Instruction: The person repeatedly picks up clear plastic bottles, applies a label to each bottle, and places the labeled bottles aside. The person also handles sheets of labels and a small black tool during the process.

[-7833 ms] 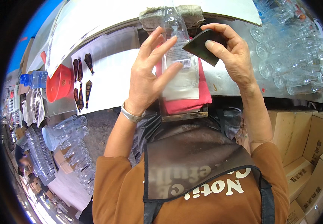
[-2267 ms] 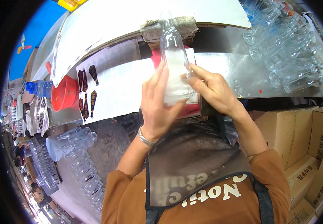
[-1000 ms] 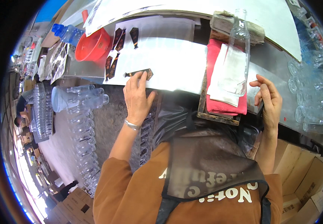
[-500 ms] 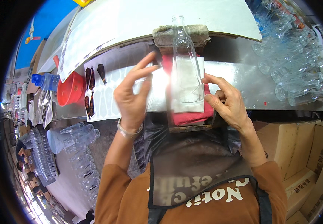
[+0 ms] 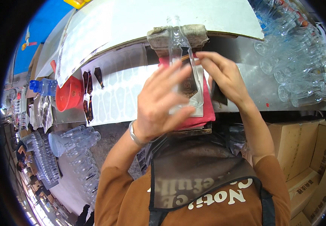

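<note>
A clear glass bottle [image 5: 176, 37] lies on a padded stand, its neck on a rolled grey cloth [image 5: 157, 38] and its base toward me. On the bottle's upper face is a dark, tie-shaped decal [image 5: 187, 86] with gold print. Above the bottle's left side hovers my left hand [image 5: 157, 101], open, fingers spread and blurred by motion; it hides part of the bottle. My right hand [image 5: 225, 73] is at the bottle's right, thumb and fingertips closed at the decal's upper right edge. Beneath the bottle lie white paper and a red cloth [image 5: 207, 101].
To the left lies a decal sheet [image 5: 114, 86] with a few dark decals on it, beside a red basin [image 5: 69, 94] and a blue-capped bottle [image 5: 48, 85]. Clear glass bottles [image 5: 295, 71] crowd the table's right. Cardboard boxes [image 5: 295, 150] stand at lower right. A white board [image 5: 163, 15] spans the back.
The dark decal now shows on the bottle, which had none before. My left hand has moved right, over the bottle. My right hand has risen toward the neck. The bottle has shifted slightly left.
</note>
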### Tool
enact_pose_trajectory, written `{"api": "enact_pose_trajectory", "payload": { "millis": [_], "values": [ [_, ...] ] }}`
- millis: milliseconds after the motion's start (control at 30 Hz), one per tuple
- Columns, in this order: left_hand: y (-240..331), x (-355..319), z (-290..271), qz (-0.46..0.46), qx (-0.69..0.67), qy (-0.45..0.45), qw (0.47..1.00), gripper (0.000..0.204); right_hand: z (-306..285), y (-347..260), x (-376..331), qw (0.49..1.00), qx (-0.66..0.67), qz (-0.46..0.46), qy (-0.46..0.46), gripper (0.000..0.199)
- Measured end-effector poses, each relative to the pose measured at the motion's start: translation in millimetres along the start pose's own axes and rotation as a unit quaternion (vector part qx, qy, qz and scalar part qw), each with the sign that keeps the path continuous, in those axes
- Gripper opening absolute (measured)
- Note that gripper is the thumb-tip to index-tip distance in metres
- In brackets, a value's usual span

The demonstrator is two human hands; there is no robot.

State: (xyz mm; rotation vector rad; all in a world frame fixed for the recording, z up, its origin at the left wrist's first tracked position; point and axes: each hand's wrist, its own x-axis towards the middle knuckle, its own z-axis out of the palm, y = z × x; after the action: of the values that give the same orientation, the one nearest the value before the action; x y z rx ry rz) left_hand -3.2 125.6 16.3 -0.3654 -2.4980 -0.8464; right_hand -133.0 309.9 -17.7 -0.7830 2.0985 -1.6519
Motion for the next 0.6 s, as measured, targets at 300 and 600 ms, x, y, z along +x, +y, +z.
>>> {"api": "enact_pose_trajectory", "payload": {
  "millis": [300, 600],
  "values": [
    [-12.5, -3.4, 28.0, -0.095, -0.027, 0.059, 0.993, 0.055, 14.0, -23.8, 49.0, 0.984, -0.175, 0.013, 0.017, 0.05],
    [-17.5, -4.7, 27.5, -0.093, -0.052, 0.07, 0.992, 0.059, 14.0, -26.1, 51.8, 0.987, -0.156, 0.029, 0.013, 0.062]
  ]
}}
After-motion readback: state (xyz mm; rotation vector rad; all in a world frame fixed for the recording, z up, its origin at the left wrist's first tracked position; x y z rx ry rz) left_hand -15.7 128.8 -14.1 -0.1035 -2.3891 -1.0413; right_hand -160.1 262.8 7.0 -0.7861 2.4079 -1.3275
